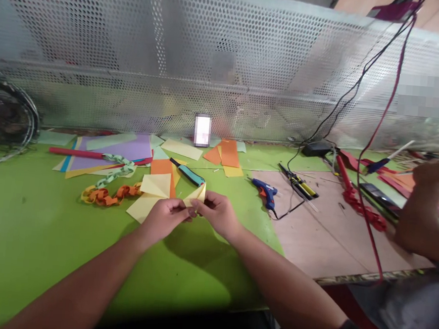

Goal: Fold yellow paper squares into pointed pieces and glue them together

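The left hand (165, 217) and right hand (215, 214) pinch a folded yellow paper (197, 195); too hard a squeeze could crease it, too slack a grip could let it slip

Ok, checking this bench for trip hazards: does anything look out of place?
A red cable runs slack across the brown board and down to its front edge, which looks odd because it lies loose rather than routed clear of the work surface.

No readable words in front of me.
Nothing is legible on the folded yellow paper (196, 195) between my left hand (165, 217) and right hand (217, 214), or on the blue glue gun (265, 192); the upright phone (202, 130) and a patch on the perforated metal panel (432, 96) are blurred out.
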### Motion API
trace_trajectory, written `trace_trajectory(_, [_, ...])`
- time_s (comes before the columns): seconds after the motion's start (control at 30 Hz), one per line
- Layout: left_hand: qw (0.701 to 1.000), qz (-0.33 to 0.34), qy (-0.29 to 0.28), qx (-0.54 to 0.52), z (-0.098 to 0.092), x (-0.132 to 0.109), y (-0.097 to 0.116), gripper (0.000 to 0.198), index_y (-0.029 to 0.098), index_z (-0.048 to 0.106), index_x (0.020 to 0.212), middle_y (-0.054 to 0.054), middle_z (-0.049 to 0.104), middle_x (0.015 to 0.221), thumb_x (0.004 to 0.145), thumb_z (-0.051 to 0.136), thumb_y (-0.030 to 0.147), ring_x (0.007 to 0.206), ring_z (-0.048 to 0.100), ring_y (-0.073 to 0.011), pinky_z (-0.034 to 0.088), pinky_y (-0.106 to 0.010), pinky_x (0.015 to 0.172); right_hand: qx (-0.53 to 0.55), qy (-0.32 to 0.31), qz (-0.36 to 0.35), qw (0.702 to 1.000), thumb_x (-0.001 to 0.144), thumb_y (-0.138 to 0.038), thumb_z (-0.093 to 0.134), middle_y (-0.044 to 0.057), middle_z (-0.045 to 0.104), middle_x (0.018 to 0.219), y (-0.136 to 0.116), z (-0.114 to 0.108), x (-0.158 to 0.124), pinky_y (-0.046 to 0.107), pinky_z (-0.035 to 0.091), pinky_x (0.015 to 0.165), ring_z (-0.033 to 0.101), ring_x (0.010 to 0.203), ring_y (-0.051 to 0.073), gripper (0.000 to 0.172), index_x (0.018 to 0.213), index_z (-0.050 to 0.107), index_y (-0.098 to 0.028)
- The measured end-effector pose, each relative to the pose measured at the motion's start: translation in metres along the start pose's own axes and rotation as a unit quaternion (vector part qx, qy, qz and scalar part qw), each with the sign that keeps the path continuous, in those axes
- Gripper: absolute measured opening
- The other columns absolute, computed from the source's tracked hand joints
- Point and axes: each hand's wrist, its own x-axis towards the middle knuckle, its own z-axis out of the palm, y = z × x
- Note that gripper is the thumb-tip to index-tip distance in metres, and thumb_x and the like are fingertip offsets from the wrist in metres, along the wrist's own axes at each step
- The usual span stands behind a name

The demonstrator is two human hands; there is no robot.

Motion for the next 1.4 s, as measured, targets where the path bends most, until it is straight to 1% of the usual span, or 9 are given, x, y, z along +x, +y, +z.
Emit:
trace_trajectory(0.23, [0.982, -0.048, 0.097, -0.157, -0.005, 0.009, -0.001, 0.036, 0.016, 0.081, 0.083, -0.011, 0.082, 0.088, 0.073, 0.094, 0.048, 0.073, 0.074, -0.0184, 0.061, -0.032, 0.077, -0.126, 0.005, -0.041, 0.991, 0.099, -0.061, 0.06, 0.006, 0.076, 0.095, -0.004, -0.006, 0.006, 0.037, 0.057, 0.072, 0.07, 0.081, 0.022, 0.04, 0.105, 0.073, -0.024])
trace_trajectory(0.33, [0.96, -0.043, 0.158, -0.229, -0.009, 0.014, -0.002, 0.042, 0.014, 0.08, 0.086, -0.009, 0.082, 0.087, 0.067, 0.098, 0.046, 0.071, 0.072, -0.016, 0.061, -0.03, 0.073, -0.347, 0.014, -0.121, 0.93, 0.102, -0.046, 0.057, 0.013, 0.075, 0.127, -0.005, -0.009, 0.029, 0.049, 0.054, 0.104, 0.064, 0.125, 0.033, 0.038, 0.13, 0.068, -0.022])
trace_trajectory(0.47, [0.947, -0.028, 0.185, -0.261, -0.011, 0.018, -0.003, 0.042, 0.014, 0.078, 0.087, -0.008, 0.081, 0.087, 0.068, 0.098, 0.044, 0.071, 0.072, -0.0143, 0.062, -0.03, 0.075, -0.532, 0.017, -0.128, 0.837, 0.103, -0.036, 0.048, 0.019, 0.063, 0.151, 0.001, -0.022, 0.097, 0.063, 0.028, 0.128, 0.027, 0.16, 0.043, 0.059, 0.156, 0.047, -0.01])
trace_trajectory(0.67, [0.944, -0.032, 0.18, -0.274, -0.012, 0.015, -0.001, 0.04, 0.014, 0.076, 0.087, -0.007, 0.08, 0.086, 0.07, 0.097, 0.043, 0.071, 0.073, -0.0139, 0.063, -0.03, 0.077, -0.625, 0.078, -0.141, 0.763, 0.096, -0.023, 0.045, 0.016, 0.037, 0.173, 0.029, -0.062, 0.203, 0.059, 0.004, 0.135, 0.005, 0.167, 0.039, 0.074, 0.167, 0.03, -0.004])
trace_trajectory(0.93, [0.932, -0.044, 0.182, -0.309, -0.012, 0.015, 0.002, 0.039, 0.015, 0.072, 0.088, -0.006, 0.08, 0.082, 0.071, 0.098, 0.038, 0.072, 0.075, -0.0155, 0.063, -0.029, 0.074, -0.656, 0.076, -0.159, 0.734, 0.097, -0.026, 0.046, 0.011, 0.024, 0.179, 0.052, -0.074, 0.247, 0.061, 0.0, 0.134, 0.004, 0.167, 0.039, 0.058, 0.152, 0.052, -0.008])
trace_trajectory(1.13, [0.934, -0.043, 0.169, -0.311, -0.013, 0.016, 0.004, 0.043, 0.016, 0.073, 0.105, -0.011, 0.083, 0.102, 0.075, 0.095, 0.036, 0.077, 0.078, -0.0185, 0.063, -0.033, 0.076, -0.613, 0.102, -0.171, 0.764, 0.101, -0.022, 0.044, 0.015, 0.038, 0.173, 0.026, -0.063, 0.238, 0.059, 0.003, 0.135, 0.006, 0.168, 0.035, 0.059, 0.158, 0.045, -0.008])
trace_trajectory(1.27, [0.923, -0.018, 0.183, -0.339, -0.013, 0.018, 0.005, 0.041, 0.017, 0.075, 0.097, -0.004, 0.079, 0.094, 0.068, 0.098, 0.032, 0.082, 0.075, -0.0163, 0.061, -0.03, 0.077, -0.408, 0.11, -0.113, 0.899, 0.105, -0.031, 0.048, 0.02, 0.058, 0.155, -0.007, -0.04, 0.199, 0.052, 0.03, 0.128, 0.037, 0.157, 0.034, 0.049, 0.148, 0.056, -0.01])
trace_trajectory(1.33, [0.918, -0.006, 0.175, -0.356, -0.012, 0.018, 0.007, 0.04, 0.016, 0.073, 0.091, 0.0, 0.074, 0.083, 0.065, 0.1, 0.031, 0.074, 0.07, -0.0129, 0.06, -0.03, 0.079, -0.362, 0.078, -0.087, 0.925, 0.108, -0.045, 0.045, 0.017, 0.074, 0.129, -0.02, -0.026, 0.164, 0.045, 0.052, 0.11, 0.067, 0.125, 0.03, 0.043, 0.125, 0.071, -0.015])
trace_trajectory(1.4, [0.922, 0.0, 0.164, -0.351, -0.01, 0.016, 0.009, 0.043, 0.016, 0.073, 0.09, 0.002, 0.072, 0.08, 0.062, 0.101, 0.032, 0.07, 0.067, -0.0119, 0.06, -0.031, 0.079, -0.227, 0.009, -0.057, 0.972, 0.11, -0.057, 0.039, 0.012, 0.079, 0.112, -0.03, -0.013, 0.121, 0.035, 0.059, 0.093, 0.074, 0.103, 0.021, 0.053, 0.11, 0.075, -0.019])
